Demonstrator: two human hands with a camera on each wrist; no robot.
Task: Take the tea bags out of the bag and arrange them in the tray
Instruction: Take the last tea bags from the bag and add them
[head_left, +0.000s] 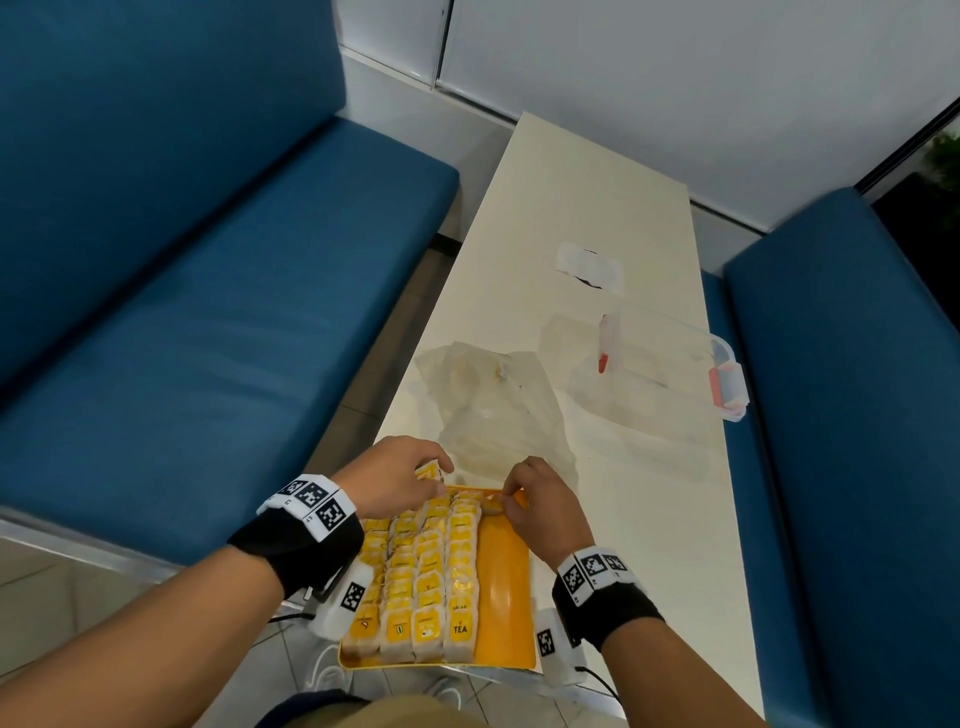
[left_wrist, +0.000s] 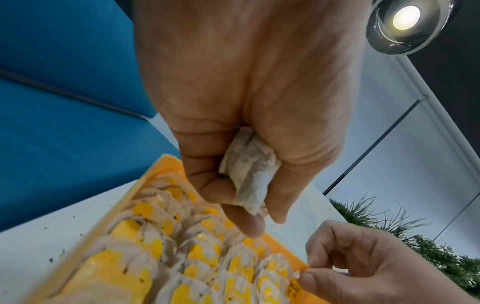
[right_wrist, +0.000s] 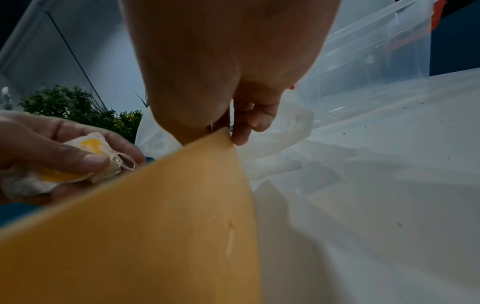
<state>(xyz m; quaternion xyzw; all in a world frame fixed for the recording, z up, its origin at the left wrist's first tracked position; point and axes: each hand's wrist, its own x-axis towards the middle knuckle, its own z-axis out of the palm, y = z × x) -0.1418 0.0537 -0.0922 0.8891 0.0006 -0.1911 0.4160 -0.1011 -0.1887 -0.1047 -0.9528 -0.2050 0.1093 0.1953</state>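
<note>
While four rows fill tray (head_left: 506, 577) | left hand (head_left: 395, 475) grip clamps tea bags (left_wrist: 249, 174); right hand (head_left: 543, 501) pinches one.

Right hand (right_wrist: 241, 115) fingertips at yellow tray (right_wrist: 161, 216) corner; left hand (right_wrist: 49, 148) around tea bags (right_wrist: 85, 162).

Both forearms bare. Each wrist carries a black wristband (head_left: 296, 545) topped by white marker blocks (head_left: 311, 501); white camera units (head_left: 343, 605), cabled, beneath.

A café or canteen booth: blue padded benches (head_left: 208, 291) at 9 and 3 o'clock flank a narrow cream table (head_left: 613, 208).
</note>
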